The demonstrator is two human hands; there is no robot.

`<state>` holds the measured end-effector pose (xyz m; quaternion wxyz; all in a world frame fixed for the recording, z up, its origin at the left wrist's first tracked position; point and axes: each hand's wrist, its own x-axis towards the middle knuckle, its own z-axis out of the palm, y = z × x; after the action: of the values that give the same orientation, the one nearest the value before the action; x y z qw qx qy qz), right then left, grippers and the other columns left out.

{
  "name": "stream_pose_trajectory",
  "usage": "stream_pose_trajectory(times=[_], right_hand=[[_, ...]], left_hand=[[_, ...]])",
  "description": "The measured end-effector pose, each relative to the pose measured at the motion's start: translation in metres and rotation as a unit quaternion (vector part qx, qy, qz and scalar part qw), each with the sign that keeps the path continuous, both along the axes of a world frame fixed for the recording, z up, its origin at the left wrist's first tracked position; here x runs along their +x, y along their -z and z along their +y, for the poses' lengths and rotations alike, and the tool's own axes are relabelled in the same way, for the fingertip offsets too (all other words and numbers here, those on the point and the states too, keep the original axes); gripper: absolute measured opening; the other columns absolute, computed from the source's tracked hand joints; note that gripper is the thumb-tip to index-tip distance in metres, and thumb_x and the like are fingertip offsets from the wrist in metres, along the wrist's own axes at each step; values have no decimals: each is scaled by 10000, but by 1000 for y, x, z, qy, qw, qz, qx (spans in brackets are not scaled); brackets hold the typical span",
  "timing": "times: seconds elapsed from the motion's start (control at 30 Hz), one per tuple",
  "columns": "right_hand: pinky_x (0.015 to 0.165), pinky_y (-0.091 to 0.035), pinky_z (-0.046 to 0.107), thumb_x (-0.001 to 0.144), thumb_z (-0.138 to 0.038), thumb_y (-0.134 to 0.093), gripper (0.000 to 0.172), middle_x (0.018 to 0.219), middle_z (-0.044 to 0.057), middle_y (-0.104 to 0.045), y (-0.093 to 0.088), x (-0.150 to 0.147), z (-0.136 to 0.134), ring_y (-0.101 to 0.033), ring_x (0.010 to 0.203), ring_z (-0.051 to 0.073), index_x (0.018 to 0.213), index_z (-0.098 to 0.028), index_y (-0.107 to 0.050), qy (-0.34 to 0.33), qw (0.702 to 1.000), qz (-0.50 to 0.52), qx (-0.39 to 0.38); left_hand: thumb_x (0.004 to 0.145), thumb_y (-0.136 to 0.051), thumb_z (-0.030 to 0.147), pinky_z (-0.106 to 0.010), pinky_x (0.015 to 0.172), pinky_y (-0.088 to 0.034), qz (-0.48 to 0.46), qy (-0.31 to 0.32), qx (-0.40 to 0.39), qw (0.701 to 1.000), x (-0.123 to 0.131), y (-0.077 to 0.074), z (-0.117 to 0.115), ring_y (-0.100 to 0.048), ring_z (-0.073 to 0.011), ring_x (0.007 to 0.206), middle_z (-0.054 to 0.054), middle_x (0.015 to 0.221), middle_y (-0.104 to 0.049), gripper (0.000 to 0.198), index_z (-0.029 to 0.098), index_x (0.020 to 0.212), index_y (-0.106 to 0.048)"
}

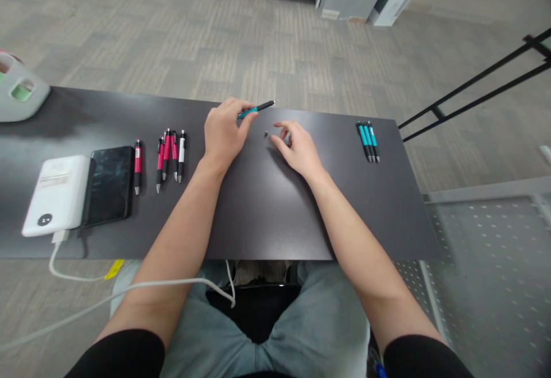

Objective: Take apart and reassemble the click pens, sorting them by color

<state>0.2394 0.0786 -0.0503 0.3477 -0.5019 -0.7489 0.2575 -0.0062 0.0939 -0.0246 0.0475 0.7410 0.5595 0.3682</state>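
Note:
A teal ballpoint pen (257, 110) with a black grip is pinched between the thumb and fingers of my left hand (227, 128), its thin front end pointing right above the table's far edge. To the right, my right hand (299, 147) hovers low over the table with thumb and fingers apart, nothing visible between them. Just left of that thumb is a small dark, shiny piece (266, 134), too small to name for sure. Several teal pens (368, 141) lie side by side at the right. Several red pens (167, 154) and a white pen (181, 155) lie left of my left hand.
On the left of the dark table (275, 211) are a white power bank (58, 194) with a cable (172, 282), a black phone-like slab (108, 185) and a separate red pen (138, 166). A white plastic jug (21, 93) stands at the far left. Black metal rails (473, 88) rise at the right.

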Motion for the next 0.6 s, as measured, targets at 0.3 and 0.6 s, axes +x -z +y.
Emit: stream_pose_trajectory(times=[0.3, 0.6], right_hand=[[1167, -606, 504, 1190, -200, -744, 152, 1343, 129, -862, -2, -2, 4, -776, 1181, 339, 1180, -293, -864, -15, 996, -86, 3], [945, -640, 433, 993, -698, -1009, 489, 1008, 36, -814, -4, 33, 28, -728, 941, 258, 1000, -301, -723, 106, 968, 224, -40]], left_hand=[[1147, -827, 227, -504, 1153, -639, -44, -3, -23, 999, 3, 6, -1, -859, -348, 1219, -97, 1298, -939, 117, 293, 1208, -901], [1139, -839, 313, -470, 1060, -669, -70, 65, -36, 995, 6, 9, -1, -856, -340, 1172, -103, 1267, -955, 116, 297, 1191, -942]])
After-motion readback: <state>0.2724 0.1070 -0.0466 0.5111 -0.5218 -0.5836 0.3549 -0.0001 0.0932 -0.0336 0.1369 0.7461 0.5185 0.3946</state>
